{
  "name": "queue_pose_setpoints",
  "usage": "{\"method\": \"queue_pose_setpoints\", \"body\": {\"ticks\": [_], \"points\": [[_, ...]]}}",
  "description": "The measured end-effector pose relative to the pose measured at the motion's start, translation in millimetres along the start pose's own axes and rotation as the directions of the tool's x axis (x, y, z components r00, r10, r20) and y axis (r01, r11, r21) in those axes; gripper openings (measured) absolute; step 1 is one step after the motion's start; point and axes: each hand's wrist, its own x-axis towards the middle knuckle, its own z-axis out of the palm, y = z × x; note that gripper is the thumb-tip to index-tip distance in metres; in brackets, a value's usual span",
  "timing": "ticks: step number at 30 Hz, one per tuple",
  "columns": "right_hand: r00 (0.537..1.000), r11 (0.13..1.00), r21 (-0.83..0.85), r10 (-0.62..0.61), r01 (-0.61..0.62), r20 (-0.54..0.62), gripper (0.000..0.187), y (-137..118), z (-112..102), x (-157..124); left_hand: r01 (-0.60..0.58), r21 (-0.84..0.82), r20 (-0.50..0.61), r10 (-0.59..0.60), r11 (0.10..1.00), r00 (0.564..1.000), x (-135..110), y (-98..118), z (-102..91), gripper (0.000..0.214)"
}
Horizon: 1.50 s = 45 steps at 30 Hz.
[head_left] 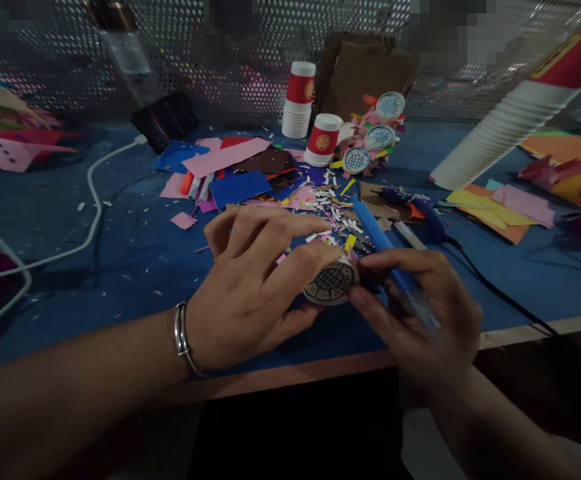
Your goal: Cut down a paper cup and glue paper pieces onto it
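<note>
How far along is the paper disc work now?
Done: three patterned discs lie by the red cup. In hand: the left hand holds another disc; the right hand grips a blue pen against it. Left: uncut paper sheets.

The left hand (255,280) covers most of a small paper cup (331,283), so only its patterned round base shows. The right hand (415,313) hides the lower end of a blue pen (380,240). A long stack of cups (510,120) runs off the right edge. A white cable (90,200) leaves the left edge. Blurred blocks mask the top of the mesh wall (220,67). A bottle (120,40) is cut off at the top.
</note>
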Motion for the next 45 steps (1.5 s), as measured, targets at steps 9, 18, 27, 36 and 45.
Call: {"method": "queue_pose_setpoints", "body": {"ticks": [9, 18, 27, 36, 45], "points": [[0.999, 0.999, -0.049, 0.014, -0.016, -0.04, 0.031, 0, -1, 0, 0.355, -0.467, 0.153, -0.321, 0.81, 0.935, 2, -6, 12.3, 0.073], [0.995, 0.995, -0.025, 0.101, -0.1, 0.029, 0.029, -1, -1, -3, 0.599, -0.573, 0.361, -0.485, 0.559, 0.797, 12, -5, 3.2, 0.057], [0.969, 0.97, -0.147, 0.212, -0.193, 0.128, 0.027, 28, -24, 3, 0.616, -0.656, 0.264, -0.633, 0.435, 0.728, 16, -22, 10.7, 0.055], [0.948, 0.929, -0.369, 0.126, -0.009, 0.293, 0.025, 57, -41, 4, 0.569, -0.767, 0.199, -0.732, 0.298, 0.652, 15, -35, 18.8, 0.053], [0.956, 0.884, -0.466, 0.113, 0.027, 0.269, 0.026, 61, -51, 6, 0.616, -0.736, 0.257, -0.726, 0.281, 0.637, 15, -35, 15.0, 0.061]]}}
